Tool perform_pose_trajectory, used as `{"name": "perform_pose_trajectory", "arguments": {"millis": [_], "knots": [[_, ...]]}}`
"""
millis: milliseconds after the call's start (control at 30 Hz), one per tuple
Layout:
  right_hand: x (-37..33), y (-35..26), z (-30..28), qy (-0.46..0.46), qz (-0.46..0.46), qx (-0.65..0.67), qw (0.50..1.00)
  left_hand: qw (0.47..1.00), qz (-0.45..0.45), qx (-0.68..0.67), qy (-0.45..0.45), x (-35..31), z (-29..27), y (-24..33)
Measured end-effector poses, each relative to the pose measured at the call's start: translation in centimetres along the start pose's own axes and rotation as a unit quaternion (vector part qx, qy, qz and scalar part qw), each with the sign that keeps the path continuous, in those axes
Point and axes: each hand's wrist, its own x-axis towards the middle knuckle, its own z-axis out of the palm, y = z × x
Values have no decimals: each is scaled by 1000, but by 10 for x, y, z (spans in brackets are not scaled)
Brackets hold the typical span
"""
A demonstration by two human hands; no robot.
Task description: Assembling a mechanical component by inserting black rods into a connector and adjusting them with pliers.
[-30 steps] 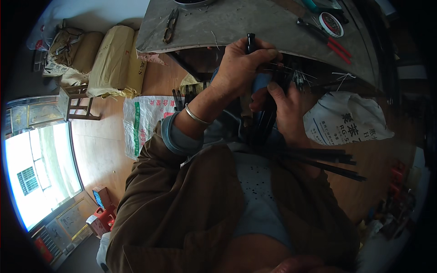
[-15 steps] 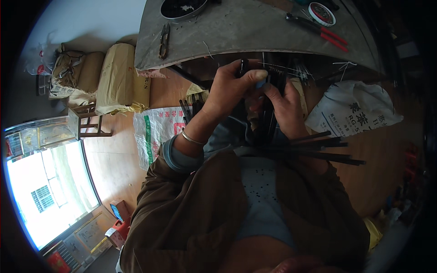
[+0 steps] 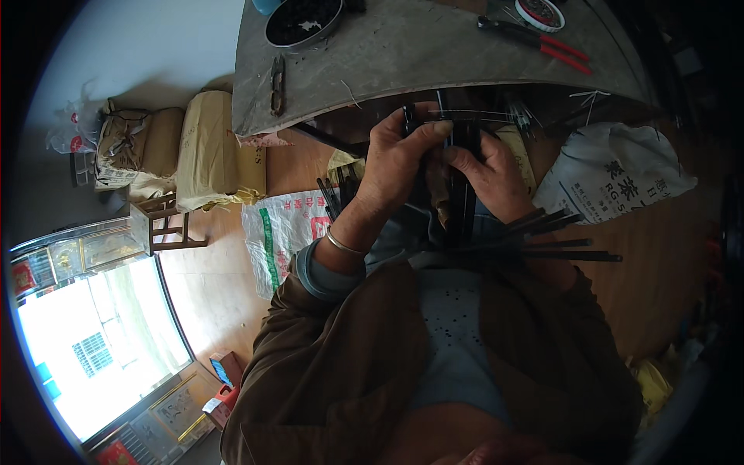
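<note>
My left hand (image 3: 399, 159) grips the upper end of a bundle of thin black rods (image 3: 457, 182), thumb pressed across them, with a metal bangle on its wrist. Beside it, my right hand (image 3: 484, 174) holds the same bundle from the right. Both hands work just below the front edge of the grey table (image 3: 418, 54). More black rods (image 3: 562, 248) lie across my lap and stick out to the right. Fine wires (image 3: 473, 115) cross the top of the bundle.
On the table lie red-handled pliers (image 3: 535, 39), a dark round dish (image 3: 302, 19), a tape roll (image 3: 540, 12) and a small metal tool (image 3: 277, 81). A white sack (image 3: 612, 174) sits at right, a printed plastic bag (image 3: 283, 232) at left, wrapped bundles (image 3: 205, 151) and a wooden stool (image 3: 167, 225) beyond.
My hands and the rod bundle have shifted lower in view as my head tilted up; the left thumb now presses across the rods. The grip stays the same.
</note>
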Motion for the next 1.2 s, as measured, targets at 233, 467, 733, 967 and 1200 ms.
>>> {"name": "perform_pose_trajectory", "arguments": {"millis": [233, 467, 733, 967, 1200], "knots": [[6, 13, -11, -60, 46, 70, 995, 995, -4, -86, -41, 5, -5, -11], [6, 13, -5, -66, 87, 189, 976, 985, -9, -159, -70, 5, -8, -18], [3, 2, -7, -85, 95, 144, 981, 981, -20, -176, -77, 5, -10, -21], [1, 3, -12, -101, 117, 187, 970, 988, 1, -137, -64, 1, -3, -21], [-1, 3, -1, -47, 74, 139, 986, 989, 23, -142, -37, 1, -5, -23]]}}
